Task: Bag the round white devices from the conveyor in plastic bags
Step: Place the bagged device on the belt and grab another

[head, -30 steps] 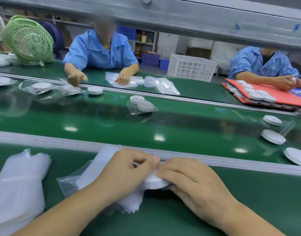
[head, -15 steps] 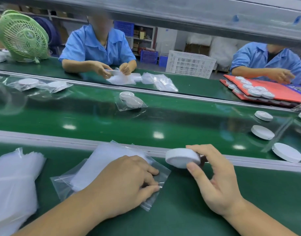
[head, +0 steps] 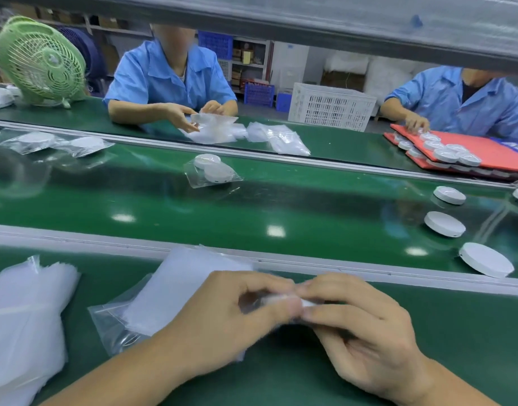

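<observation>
Device (head: 309, 303), barely showing between your pinched hands near the bench's far edge, could snag at the bag (head: 175, 291) mouth if your left hand (head: 234, 323) loosens the film while your right hand (head: 366, 326) pushes.

Round white device (head: 309, 303) pinched between fingertips above plastic bags (head: 175, 291).

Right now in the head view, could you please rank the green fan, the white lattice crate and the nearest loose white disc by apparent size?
1. Green plastic fan
2. White lattice crate, nearly alike
3. Round white disc; nearness inflates it.
</observation>
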{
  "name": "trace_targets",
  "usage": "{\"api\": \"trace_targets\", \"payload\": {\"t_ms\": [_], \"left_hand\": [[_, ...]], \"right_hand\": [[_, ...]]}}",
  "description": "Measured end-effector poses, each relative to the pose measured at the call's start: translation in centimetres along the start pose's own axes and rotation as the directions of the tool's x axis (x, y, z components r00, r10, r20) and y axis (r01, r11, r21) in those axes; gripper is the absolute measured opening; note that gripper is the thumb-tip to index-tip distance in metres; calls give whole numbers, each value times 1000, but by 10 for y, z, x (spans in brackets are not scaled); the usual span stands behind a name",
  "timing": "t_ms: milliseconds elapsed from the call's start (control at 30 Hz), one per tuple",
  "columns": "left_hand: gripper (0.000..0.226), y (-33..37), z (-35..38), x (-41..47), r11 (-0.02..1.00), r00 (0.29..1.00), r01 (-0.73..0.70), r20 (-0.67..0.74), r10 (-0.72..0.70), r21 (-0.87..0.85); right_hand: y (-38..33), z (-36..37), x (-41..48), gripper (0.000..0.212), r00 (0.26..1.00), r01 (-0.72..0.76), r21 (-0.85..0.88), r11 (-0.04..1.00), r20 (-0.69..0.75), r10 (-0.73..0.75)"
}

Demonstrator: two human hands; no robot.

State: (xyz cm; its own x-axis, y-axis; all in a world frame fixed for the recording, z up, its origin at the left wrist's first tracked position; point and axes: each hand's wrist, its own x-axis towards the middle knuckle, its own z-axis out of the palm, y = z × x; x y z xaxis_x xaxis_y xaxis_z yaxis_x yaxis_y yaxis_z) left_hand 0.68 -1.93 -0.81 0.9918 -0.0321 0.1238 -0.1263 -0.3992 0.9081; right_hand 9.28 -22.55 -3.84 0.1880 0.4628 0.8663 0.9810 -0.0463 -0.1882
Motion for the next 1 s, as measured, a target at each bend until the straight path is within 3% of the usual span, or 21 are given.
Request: {"api": "trace_targets", "payload": {"t_ms": [67, 133, 200, 267, 333, 433, 533, 667, 767, 833, 933, 967, 1000], "left_hand": [[55, 3, 3, -2, 995, 997, -74, 37, 72, 61], [53, 6, 10, -3, 986, 985, -138, -88, 147, 99], [39, 6, 18, -3, 980, 944, -191, -261, 199, 56], [27, 5, 23, -3, 978, 892, -208, -414, 183, -16], [24, 3, 20, -1, 980, 866, -190, -482, 135, -67], [17, 5, 14, 2, 986, 891, -151, -442, 106, -68], [32, -1, 2, 7, 951, 866, -81, -451, 216, 299], [32, -12, -17, 10, 819, 932, 22, -308, 190, 573], [30, -20, -24, 11, 807, 971, 3, -194, 138, 591], [30, -22, -25, 11, 792, 976, -28, -156, 154, 610], [39, -25, -23, 12, 746, 976, -64, -116, 187, 663], [42, -26, -23, 12, 733, 975, -75, -104, 195, 676], [43, -26, -22, 12, 724, 976, -82, -91, 196, 685]], "right_hand": [[-7, 3, 5, 13, 980, -161, 68, 985, -112, 167], [-12, 5, 9, 11, 912, -348, 160, 924, -171, 373], [-13, 8, 12, 23, 841, -491, 276, 826, -98, 533], [-17, 11, 13, 35, 762, -607, 420, 674, 68, 644], [-20, 14, 12, 41, 705, -679, 431, 595, 157, 691], [-14, 12, 24, 25, 691, -714, 255, 653, 106, 715], [20, 7, 52, 9, 658, -749, 152, 645, 60, 751], [100, 13, 103, 21, 679, -734, -90, 674, -64, 731], [160, 25, 135, 18, 659, -739, -280, 613, -113, 743], [194, 33, 143, 18, 571, -772, -369, 517, -48, 819], [217, 41, 136, 22, 344, -677, -603, 422, 247, 906], [219, 42, 131, 19, 315, -648, -625, 436, 301, 900], [218, 39, 126, 17, 332, -639, -621, 454, 309, 891]]}}
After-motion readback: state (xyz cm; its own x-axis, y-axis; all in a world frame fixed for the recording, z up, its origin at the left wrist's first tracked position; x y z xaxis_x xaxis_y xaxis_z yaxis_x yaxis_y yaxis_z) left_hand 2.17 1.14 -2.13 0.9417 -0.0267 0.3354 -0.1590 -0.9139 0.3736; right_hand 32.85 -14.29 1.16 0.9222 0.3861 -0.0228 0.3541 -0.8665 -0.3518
